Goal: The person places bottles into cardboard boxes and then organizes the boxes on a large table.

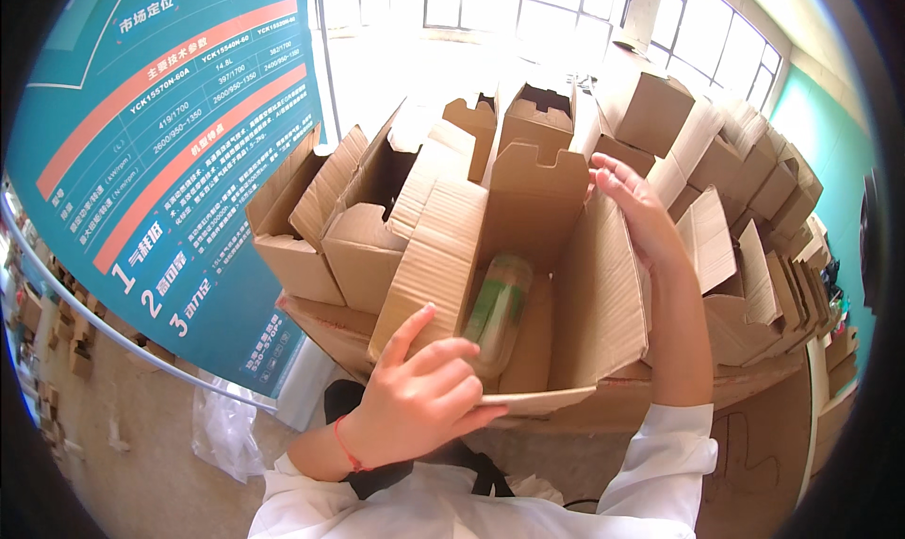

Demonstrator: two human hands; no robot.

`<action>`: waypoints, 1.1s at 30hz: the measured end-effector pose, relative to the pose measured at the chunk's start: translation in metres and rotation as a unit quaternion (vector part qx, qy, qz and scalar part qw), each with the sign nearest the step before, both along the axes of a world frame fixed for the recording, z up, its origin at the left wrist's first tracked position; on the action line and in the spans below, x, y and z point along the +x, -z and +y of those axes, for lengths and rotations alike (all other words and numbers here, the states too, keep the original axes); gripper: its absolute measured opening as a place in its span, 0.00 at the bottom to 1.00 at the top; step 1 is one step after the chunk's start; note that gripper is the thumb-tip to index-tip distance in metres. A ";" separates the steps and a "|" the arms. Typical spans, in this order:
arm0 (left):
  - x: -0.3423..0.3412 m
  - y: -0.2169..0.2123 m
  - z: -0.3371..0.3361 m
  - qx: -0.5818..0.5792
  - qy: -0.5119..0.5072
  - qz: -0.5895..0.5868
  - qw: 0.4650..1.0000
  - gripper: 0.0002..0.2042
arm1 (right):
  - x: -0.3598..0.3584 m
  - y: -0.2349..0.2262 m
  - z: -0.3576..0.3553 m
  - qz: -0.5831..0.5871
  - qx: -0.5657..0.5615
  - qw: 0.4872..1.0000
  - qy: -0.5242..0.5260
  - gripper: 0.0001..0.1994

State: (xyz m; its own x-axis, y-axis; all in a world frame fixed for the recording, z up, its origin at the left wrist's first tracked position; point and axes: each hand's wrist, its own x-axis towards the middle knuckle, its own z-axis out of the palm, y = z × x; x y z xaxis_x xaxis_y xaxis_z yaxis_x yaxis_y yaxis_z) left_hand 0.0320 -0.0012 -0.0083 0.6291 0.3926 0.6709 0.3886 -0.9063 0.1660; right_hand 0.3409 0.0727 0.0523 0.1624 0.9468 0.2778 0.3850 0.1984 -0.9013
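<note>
An open cardboard box (528,360) stands in front of me with its flaps raised. A clear cylindrical container with a green label (498,311) lies inside it, tilted along the left wall. My left hand (424,385) is at the box's near left corner, index finger stretched against the left flap (429,275) and the other fingers apart, loosely bent. My right hand (633,201) is held along the outside of the right flap (600,280), fingers extended near its far top corner. Neither hand grips the container.
Open cardboard boxes (363,256) stand close on the left, and more boxes (754,157) are heaped on the right. A large teal printed banner (189,162) rises at the left. A clear plastic bag (228,431) lies on the floor below it.
</note>
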 end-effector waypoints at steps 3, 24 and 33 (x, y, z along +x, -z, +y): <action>0.002 -0.003 -0.005 0.015 0.010 0.030 0.999 0.17 | -0.006 0.006 -0.006 0.072 0.008 0.997 -0.041 0.25; 0.015 -0.014 -0.008 0.077 -0.201 -0.067 0.974 0.19 | 0.025 0.045 0.039 0.253 0.145 0.922 -0.256 0.06; 0.039 0.000 0.006 0.141 0.045 -0.141 0.979 0.39 | 0.002 0.055 0.038 0.179 0.113 0.966 -0.148 0.26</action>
State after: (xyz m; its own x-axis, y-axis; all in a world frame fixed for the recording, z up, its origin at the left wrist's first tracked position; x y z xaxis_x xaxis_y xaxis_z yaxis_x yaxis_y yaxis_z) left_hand 0.0715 0.0046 -0.0081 0.4267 0.1184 0.8966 0.2804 -0.9599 -0.0067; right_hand 0.3424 0.1104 -0.0022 0.0172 0.8886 0.4583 -0.0470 0.4586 -0.8874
